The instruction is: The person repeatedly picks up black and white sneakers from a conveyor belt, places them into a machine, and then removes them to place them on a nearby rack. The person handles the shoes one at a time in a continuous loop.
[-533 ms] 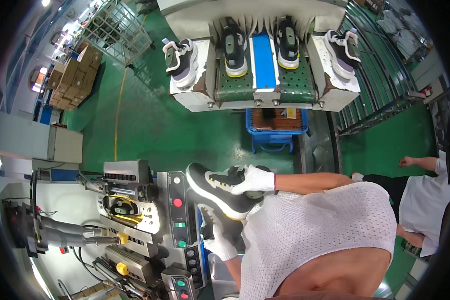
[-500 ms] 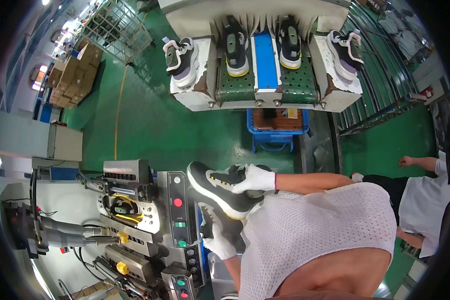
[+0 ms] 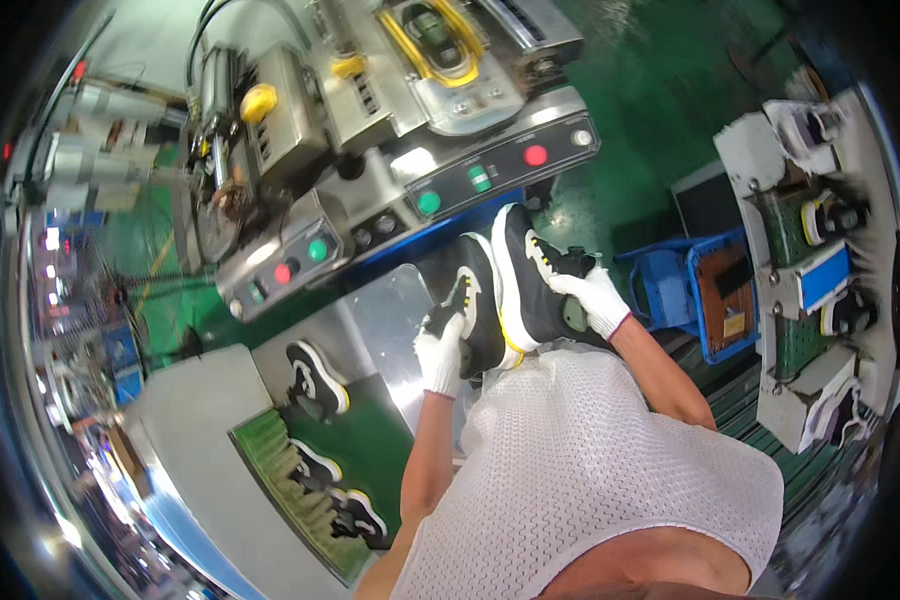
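In front of my body are two black sneakers with white soles and small yellow accents. My left hand (image 3: 440, 355), in a white knit glove, is closed round the left sneaker (image 3: 483, 315). The right sneaker (image 3: 525, 285) is gripped by my right hand (image 3: 597, 300), gloved the same way. Both soles face inward and lie close together, toes pointing away from me. Just beyond the toes runs the front panel (image 3: 505, 170) of a metal machine, with green and red buttons. Some of my fingers are hidden behind the shoe uppers.
Another sneaker (image 3: 318, 382) lies on the metal surface at left, near a green conveyor belt (image 3: 370, 430) carrying more sneakers past a bristle curtain (image 3: 295, 500). At right stand a blue stool (image 3: 705, 300) and a white rack unit (image 3: 785, 300) holding several shoes. A yellow-lined press mould (image 3: 430, 40) sits at the top.
My view has swung left, so the machine now lies ahead and the rack unit at right. The left sneaker, blurred and lower before, is now beside the right one. Both hands keep their hold.
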The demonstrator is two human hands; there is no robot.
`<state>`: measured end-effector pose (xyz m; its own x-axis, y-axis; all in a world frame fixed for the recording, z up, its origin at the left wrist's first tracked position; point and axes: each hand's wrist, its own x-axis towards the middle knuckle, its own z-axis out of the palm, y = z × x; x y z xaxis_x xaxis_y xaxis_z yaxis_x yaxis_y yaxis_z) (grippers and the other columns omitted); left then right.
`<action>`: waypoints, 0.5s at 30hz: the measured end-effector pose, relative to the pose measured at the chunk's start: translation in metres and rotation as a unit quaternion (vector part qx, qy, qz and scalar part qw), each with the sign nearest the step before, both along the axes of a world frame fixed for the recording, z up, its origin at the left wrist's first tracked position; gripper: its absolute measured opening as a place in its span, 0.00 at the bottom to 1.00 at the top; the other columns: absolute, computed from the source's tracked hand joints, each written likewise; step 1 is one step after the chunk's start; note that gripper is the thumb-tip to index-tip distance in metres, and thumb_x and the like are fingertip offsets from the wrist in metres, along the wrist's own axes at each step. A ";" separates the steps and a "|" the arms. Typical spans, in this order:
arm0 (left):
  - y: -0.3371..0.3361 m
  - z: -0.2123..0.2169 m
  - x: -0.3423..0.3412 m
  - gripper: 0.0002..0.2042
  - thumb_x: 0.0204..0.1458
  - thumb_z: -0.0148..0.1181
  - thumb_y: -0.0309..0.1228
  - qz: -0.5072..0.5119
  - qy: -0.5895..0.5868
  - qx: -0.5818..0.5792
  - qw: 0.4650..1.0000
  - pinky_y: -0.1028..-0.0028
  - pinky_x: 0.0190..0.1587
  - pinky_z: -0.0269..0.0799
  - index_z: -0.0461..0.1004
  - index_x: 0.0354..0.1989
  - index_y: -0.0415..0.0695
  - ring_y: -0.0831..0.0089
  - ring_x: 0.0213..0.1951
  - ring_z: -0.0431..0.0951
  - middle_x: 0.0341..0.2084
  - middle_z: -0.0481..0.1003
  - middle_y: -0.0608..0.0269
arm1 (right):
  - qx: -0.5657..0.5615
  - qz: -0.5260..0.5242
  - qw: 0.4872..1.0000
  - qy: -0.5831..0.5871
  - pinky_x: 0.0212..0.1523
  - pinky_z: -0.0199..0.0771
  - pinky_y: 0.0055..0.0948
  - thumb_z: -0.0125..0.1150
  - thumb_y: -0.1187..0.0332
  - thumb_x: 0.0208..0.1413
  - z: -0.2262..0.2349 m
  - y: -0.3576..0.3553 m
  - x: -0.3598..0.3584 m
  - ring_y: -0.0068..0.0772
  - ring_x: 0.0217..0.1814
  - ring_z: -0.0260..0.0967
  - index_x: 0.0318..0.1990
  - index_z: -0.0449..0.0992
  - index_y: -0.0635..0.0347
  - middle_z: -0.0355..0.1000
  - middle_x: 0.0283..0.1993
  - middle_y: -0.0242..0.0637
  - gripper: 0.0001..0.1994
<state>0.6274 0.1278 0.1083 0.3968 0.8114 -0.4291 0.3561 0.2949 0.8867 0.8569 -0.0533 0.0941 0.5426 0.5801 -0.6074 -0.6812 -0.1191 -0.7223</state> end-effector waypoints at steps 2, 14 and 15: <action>-0.019 -0.006 -0.045 0.18 0.53 0.71 0.29 0.115 0.016 -0.006 0.993 0.71 0.51 0.75 0.79 0.50 0.34 0.73 0.44 0.80 0.42 0.82 0.60 | 0.027 0.071 0.997 0.027 0.47 0.77 0.27 0.74 0.74 0.52 0.005 0.019 -0.032 0.23 0.44 0.77 0.49 0.83 0.68 0.81 0.44 0.33 0.17; 0.072 -0.123 -0.167 0.36 0.50 0.74 0.38 0.193 0.217 0.216 0.932 0.54 0.62 0.72 0.66 0.66 0.38 0.43 0.58 0.76 0.62 0.72 0.39 | -0.134 0.397 0.786 -0.455 0.65 0.73 0.43 0.75 0.49 0.51 -0.094 0.230 -0.240 0.58 0.64 0.74 0.69 0.65 0.71 0.74 0.61 0.63 0.44; 0.080 -0.121 -0.170 0.36 0.50 0.74 0.38 0.182 0.202 0.194 0.943 0.55 0.64 0.71 0.66 0.66 0.36 0.43 0.60 0.75 0.61 0.72 0.38 | -0.109 0.404 0.747 -0.517 0.69 0.68 0.44 0.74 0.46 0.53 -0.107 0.239 -0.244 0.60 0.68 0.70 0.70 0.64 0.70 0.70 0.65 0.64 0.46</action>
